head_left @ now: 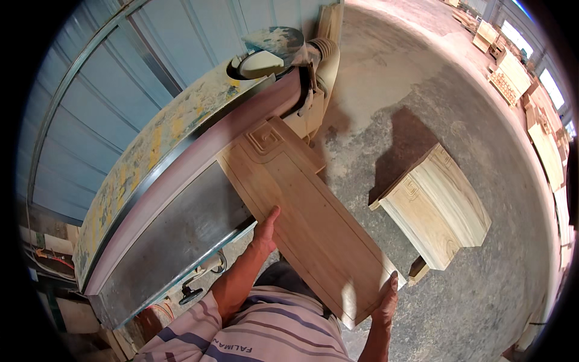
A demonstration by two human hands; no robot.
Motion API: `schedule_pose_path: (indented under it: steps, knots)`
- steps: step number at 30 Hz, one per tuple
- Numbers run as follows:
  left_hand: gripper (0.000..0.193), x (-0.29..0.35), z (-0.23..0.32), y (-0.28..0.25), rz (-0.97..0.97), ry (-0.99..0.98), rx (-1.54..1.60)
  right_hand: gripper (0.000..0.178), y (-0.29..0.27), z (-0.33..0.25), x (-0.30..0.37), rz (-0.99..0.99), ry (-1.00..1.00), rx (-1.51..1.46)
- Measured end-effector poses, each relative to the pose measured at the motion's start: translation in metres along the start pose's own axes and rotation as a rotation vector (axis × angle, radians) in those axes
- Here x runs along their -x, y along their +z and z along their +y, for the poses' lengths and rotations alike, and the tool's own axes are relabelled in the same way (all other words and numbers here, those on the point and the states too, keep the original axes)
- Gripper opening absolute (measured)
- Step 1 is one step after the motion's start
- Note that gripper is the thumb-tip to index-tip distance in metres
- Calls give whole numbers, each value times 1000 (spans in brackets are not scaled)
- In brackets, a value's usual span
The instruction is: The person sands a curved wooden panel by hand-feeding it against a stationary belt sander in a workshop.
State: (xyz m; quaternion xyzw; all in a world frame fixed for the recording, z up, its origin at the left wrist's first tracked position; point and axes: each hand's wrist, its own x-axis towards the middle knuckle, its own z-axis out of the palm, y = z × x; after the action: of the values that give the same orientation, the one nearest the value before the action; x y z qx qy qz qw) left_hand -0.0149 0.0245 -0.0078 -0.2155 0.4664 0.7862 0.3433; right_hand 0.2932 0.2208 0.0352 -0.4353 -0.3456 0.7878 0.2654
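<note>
A long wooden board (313, 217) with a carved square spiral and grooved border lines lies across my two hands. My left hand (265, 232) grips its left edge, thumb on top and the other fingers hidden beneath. At the near right corner, my right hand (386, 301) holds the board's end. The far carved end reaches over the metal work table (175, 235) of a belt sander, up against its pinkish sanding belt (199, 154). Whether the board presses on the belt, I cannot tell.
A stack of pale carved boards (437, 208) stands on the right. The sander's dusty, yellow-stained top cover (163, 136) runs along the left, before a corrugated metal wall (90, 114). A ribbed hose (325, 49) sits at the sander's far end. Wood piles (509, 75) line the far right.
</note>
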Motion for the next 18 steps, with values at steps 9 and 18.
schedule_pose_path:
  steps: [9, 18]
  knots:
    - [65, -8, -4, -7, 12, -13, -22, 63, -5, 0, -4, 22, 55, -10]
    - [66, 4, -17, -2, 26, 18, -44, 64, -14, -7, 0, -4, -43, 32]
